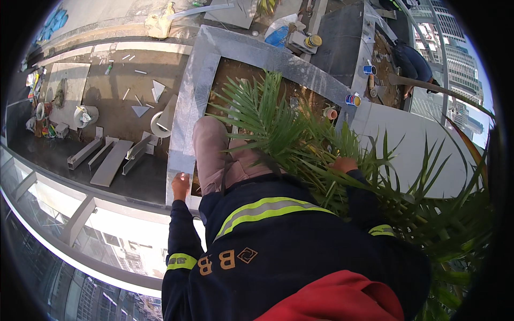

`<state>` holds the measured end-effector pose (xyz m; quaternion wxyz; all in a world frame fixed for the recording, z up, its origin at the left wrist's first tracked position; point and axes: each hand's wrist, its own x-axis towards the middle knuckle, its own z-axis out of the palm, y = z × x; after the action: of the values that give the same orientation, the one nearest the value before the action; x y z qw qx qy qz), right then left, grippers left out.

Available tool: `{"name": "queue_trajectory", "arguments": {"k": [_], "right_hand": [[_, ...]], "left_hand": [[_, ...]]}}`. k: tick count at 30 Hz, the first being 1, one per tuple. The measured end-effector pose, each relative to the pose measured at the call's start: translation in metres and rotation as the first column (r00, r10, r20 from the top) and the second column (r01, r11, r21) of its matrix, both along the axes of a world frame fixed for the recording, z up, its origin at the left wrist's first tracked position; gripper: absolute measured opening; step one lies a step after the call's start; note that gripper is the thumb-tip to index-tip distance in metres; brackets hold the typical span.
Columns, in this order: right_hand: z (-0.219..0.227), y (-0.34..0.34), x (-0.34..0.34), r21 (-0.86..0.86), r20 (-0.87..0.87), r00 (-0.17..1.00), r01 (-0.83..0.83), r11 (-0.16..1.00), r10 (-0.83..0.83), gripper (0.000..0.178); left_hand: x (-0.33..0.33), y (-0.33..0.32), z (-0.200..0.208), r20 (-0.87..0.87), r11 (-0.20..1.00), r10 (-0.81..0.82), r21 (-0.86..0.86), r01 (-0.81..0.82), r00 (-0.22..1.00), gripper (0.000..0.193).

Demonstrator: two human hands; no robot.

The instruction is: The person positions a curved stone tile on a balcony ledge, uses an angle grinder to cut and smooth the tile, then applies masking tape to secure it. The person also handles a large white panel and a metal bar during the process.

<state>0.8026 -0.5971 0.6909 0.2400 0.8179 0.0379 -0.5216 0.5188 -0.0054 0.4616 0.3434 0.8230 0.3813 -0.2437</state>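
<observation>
My left hand (180, 185) is low on the left, over the grey stone ledge (180, 128) of a planter. Its fingers are curled in; whatever may be inside them is hidden. On the other side, my right hand (344, 164) is in among the green leaves of a palm plant (267, 109), with its fingers bent round the leaves and partly covered by them. The palm's fronds spread across my lap and along my right arm. My legs (211, 147) in pinkish trousers are inside the planter's frame, above brown soil (227, 72).
Paint tins (353, 100) and a terracotta pot (331, 114) stand by the planter's far right corner. A white panel (412, 144) lies right. To the left are a white bucket (85, 116), metal channels (84, 154) and tile scraps. Another person (412, 61) bends at far right.
</observation>
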Motion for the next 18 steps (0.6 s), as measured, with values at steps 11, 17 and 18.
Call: {"name": "queue_trajectory", "arguments": {"k": [11, 17, 18], "right_hand": [[-0.043, -0.032, -0.012, -0.07, -0.045, 0.999, -0.015, 0.997, 0.012, 0.022], [-0.019, -0.004, 0.005, -0.127, 0.053, 0.987, 0.159, 0.979, -0.153, 0.017], [-0.022, -0.01, 0.008, -0.082, 0.107, 0.975, 0.205, 0.975, -0.196, 0.016]], "left_hand": [[0.233, -0.001, 0.041, 0.209, 0.939, -0.326, -0.037, 0.341, 0.922, 0.039], [0.354, 0.009, 0.022, 0.117, 0.817, -0.568, -0.035, 0.575, 0.815, 0.036], [0.375, 0.014, 0.017, 0.086, 0.784, -0.617, -0.016, 0.62, 0.782, 0.035]]}}
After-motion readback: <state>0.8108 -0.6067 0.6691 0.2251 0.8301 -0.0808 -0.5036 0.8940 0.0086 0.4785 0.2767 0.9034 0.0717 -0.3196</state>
